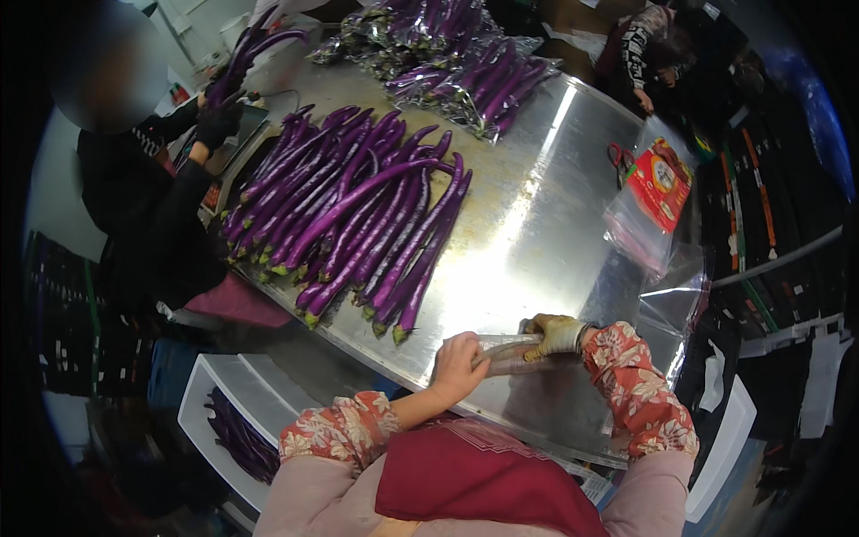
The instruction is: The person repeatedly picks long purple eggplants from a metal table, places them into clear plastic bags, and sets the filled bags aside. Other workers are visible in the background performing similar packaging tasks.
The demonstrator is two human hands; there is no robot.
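At the near edge of the steel table, my bare left hand (459,364) has its fingers closed on one end of a clear plastic bag (506,351). My right hand (555,336), in a worn, stained glove, grips the other end. The bag is stretched flat between the two hands and nothing shows inside it. Ahead and to the left of my hands lies a large heap of long purple eggplants (358,201), their green stem ends mostly pointing toward me.
Bagged eggplants (483,85) are piled at the table's (510,268) far side. On the right lie a stack of clear bags with a red label (662,188), red-handled scissors (619,161) and loose plastic film (673,291). A white crate (201,421) holds eggplants at lower left. Co-workers (143,197) stand left and far right.
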